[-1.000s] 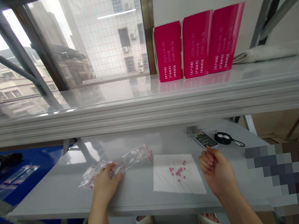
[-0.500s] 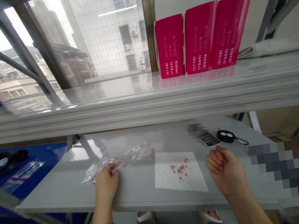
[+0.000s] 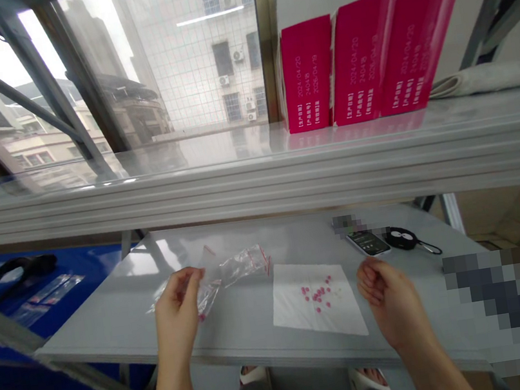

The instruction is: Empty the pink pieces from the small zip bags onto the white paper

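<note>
Pinching clear bag (image 3: 211,292): left hand (image 3: 176,302) | right hand (image 3: 391,298) curled closed | pink pellets (image 3: 322,290) on white paper (image 3: 290,311) between them

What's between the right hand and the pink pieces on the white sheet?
Nothing visible blocks it: the right hand is beside the white sheet, and only a few faint pale bits lie between it and the pink pieces.
</note>
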Tool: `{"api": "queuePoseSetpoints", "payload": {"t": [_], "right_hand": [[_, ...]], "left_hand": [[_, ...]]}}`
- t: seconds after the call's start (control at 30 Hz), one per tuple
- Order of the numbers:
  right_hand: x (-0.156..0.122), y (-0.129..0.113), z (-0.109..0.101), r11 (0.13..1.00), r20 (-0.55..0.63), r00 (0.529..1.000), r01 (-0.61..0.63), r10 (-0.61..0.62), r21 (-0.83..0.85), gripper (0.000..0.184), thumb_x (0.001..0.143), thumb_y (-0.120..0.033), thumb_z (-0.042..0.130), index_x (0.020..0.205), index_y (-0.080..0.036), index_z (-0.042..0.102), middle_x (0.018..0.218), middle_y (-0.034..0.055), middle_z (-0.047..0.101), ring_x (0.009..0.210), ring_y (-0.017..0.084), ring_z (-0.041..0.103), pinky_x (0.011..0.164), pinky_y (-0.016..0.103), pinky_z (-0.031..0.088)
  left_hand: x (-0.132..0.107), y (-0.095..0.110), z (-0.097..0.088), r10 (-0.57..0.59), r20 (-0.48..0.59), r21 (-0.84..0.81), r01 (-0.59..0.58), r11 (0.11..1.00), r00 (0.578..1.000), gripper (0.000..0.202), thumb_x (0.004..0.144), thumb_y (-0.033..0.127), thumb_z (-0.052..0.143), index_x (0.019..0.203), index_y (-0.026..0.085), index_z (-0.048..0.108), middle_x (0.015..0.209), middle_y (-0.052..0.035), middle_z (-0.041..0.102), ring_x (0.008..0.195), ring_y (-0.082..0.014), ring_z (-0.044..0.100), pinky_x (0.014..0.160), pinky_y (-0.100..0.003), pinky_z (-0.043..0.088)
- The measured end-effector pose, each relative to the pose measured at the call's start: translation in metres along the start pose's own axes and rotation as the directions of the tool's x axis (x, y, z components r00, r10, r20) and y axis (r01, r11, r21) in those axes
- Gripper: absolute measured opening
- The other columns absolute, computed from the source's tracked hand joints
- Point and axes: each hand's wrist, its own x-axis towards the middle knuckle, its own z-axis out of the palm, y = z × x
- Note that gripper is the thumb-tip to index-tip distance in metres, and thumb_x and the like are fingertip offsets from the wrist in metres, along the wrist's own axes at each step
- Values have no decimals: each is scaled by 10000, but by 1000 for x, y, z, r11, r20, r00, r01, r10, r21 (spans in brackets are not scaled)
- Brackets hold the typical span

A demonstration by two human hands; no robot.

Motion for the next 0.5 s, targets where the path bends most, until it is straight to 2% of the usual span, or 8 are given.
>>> {"api": "queuePoseSetpoints", "payload": {"t": [0.07, 0.1, 0.17, 0.2, 0.27, 0.33, 0.4, 0.5], "right_hand": [[-7, 6, 6, 980, 112, 993, 53, -32, -194, 191, 769, -324, 773, 690, -193, 658, 631, -20, 515, 500, 92, 392, 403, 189, 321], [-11, 9, 10, 957, 190, 981, 83, -29, -279, 153, 772, -340, 786, 813, -206, 724, 717, 8, 597, 579, 121, 488, 465, 200, 394], [-21, 15, 18, 901, 349, 937, 140, 13, -410, 314, 781, -367, 795, 1072, -253, 759, 988, 64, 708, 852, 215, 621, 694, 283, 519], [-26, 17, 23, 875, 415, 909, 168, 41, -455, 386, 792, -373, 790, 1164, -279, 741, 1135, 77, 708, 980, 252, 625, 816, 334, 523], [-33, 22, 30, 828, 515, 853, 228, 84, -512, 372, 845, -377, 745, 1209, -303, 726, 1255, 74, 683, 1059, 267, 613, 919, 373, 485], [-36, 25, 34, 788, 595, 794, 285, 124, -545, 200, 921, -374, 661, 1060, -275, 765, 1083, 59, 722, 927, 231, 629, 845, 334, 481], [-36, 24, 35, 770, 641, 755, 326, 138, -549, 247, 967, -371, 595, 827, -232, 742, 830, 29, 684, 782, 194, 605, 739, 290, 457], [-31, 21, 32, 777, 640, 760, 334, 113, -533, 299, 971, -373, 591, 736, -212, 680, 736, 3, 612, 732, 172, 575, 698, 267, 428]], "left_hand": [[-7, 9, 6, 8, 190, -182, 27, 983, 982, 241, 849, 445, 711, 926, 218, 691, 896, -80, 751, 816, -228, 680, 698, -290, 502], [-12, 14, 10, 16, 297, -224, 53, 973, 955, 230, 859, 435, 709, 904, 210, 691, 854, -82, 747, 805, -223, 681, 709, -290, 501], [-23, 24, 19, 38, 495, -246, 98, 964, 868, 209, 882, 411, 697, 867, 202, 691, 796, -80, 735, 754, -208, 669, 692, -287, 489], [-28, 28, 23, 49, 578, -252, 120, 960, 815, 199, 889, 398, 693, 857, 201, 689, 773, -78, 731, 727, -204, 660, 672, -285, 481], [-37, 37, 31, 80, 700, -262, 151, 953, 709, 178, 904, 371, 679, 855, 200, 687, 759, -77, 727, 705, -200, 645, 654, -285, 468], [-43, 41, 39, 109, 754, -266, 149, 952, 648, 171, 923, 356, 655, 857, 200, 681, 761, -68, 718, 702, -191, 634, 662, -283, 460], [-46, 40, 45, 110, 744, -255, 127, 959, 659, 174, 935, 357, 639, 861, 204, 673, 754, -47, 698, 680, -173, 607, 651, -269, 445], [-47, 34, 53, 72, 666, -201, 86, 976, 742, 179, 928, 375, 647, 866, 210, 677, 712, -11, 641, 620, -146, 532, 587, -240, 393]]}}
